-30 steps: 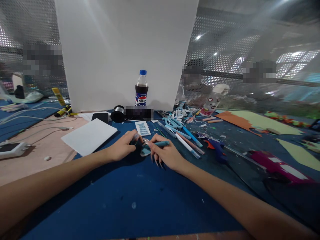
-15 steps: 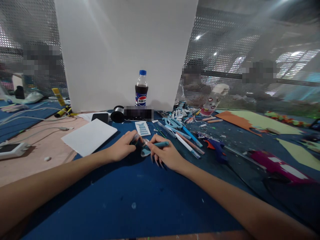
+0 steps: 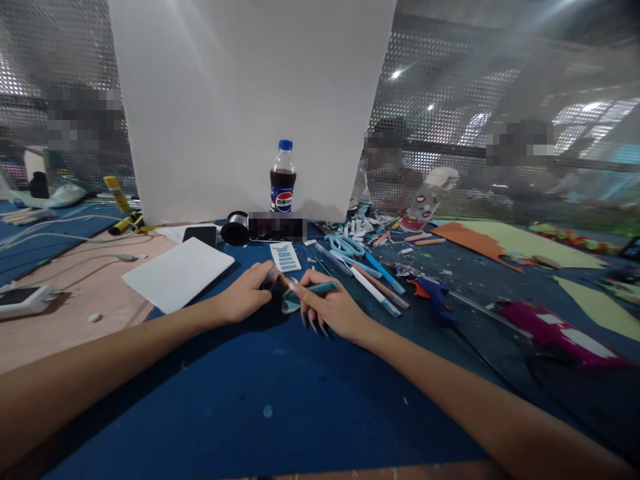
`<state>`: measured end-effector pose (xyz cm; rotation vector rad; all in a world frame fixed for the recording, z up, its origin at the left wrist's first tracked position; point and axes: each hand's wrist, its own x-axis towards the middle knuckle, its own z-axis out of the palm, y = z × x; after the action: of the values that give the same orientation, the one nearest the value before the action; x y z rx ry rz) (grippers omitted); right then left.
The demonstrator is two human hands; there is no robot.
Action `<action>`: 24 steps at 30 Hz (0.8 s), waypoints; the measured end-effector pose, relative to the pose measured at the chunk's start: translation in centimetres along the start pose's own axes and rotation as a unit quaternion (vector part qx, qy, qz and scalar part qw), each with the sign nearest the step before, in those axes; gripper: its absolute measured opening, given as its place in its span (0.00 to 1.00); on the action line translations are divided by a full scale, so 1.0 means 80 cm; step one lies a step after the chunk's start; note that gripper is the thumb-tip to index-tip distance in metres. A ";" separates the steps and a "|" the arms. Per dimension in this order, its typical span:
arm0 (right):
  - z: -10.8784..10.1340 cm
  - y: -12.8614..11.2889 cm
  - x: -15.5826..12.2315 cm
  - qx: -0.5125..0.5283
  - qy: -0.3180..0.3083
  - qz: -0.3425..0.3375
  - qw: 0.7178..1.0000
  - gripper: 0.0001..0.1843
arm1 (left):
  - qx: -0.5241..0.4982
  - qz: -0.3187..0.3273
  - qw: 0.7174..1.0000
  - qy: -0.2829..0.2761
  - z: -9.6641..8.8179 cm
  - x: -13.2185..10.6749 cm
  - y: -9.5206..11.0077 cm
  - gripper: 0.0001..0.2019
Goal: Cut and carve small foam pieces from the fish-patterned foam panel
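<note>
My right hand point(image 3: 331, 311) rests on the blue mat point(image 3: 260, 393) with its fingers closed round a teal craft knife point(image 3: 320, 288), the tip pointing left. Beside it, my left hand point(image 3: 246, 294) has its fingers pinched on a small dark piece point(image 3: 267, 283) that I cannot make out. A small light blue cut shape point(image 3: 290, 306) lies on the mat between the two hands, under the knife tip.
A cola bottle point(image 3: 283, 178) stands before a white board point(image 3: 250, 100). White sheet point(image 3: 179, 273) at left, sticker card point(image 3: 285, 257) and tape roll point(image 3: 235, 228) behind the hands. Pens and blue scissors point(image 3: 350, 248) lie right, with a glue gun point(image 3: 434, 296), coloured paper point(image 3: 515, 243) and a phone point(image 3: 23, 299).
</note>
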<state>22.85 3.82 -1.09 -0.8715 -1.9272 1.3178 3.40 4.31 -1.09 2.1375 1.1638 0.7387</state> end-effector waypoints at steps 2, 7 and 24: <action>0.000 -0.001 0.000 0.002 0.000 0.004 1.000 0.15 | 0.001 -0.002 1.000 -0.002 0.000 0.000 0.000 0.09; 0.001 -0.001 0.000 0.017 -0.004 0.008 1.000 0.16 | 0.002 0.002 1.000 -0.003 -0.001 0.000 -0.001 0.10; -0.004 0.000 0.000 0.041 0.011 0.012 0.999 0.16 | 0.023 -0.007 1.000 -0.004 -0.001 -0.001 0.001 0.14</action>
<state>23.07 4.00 -0.99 -0.8668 -1.8392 1.3852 3.37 4.19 -1.02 2.1662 1.2014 0.7024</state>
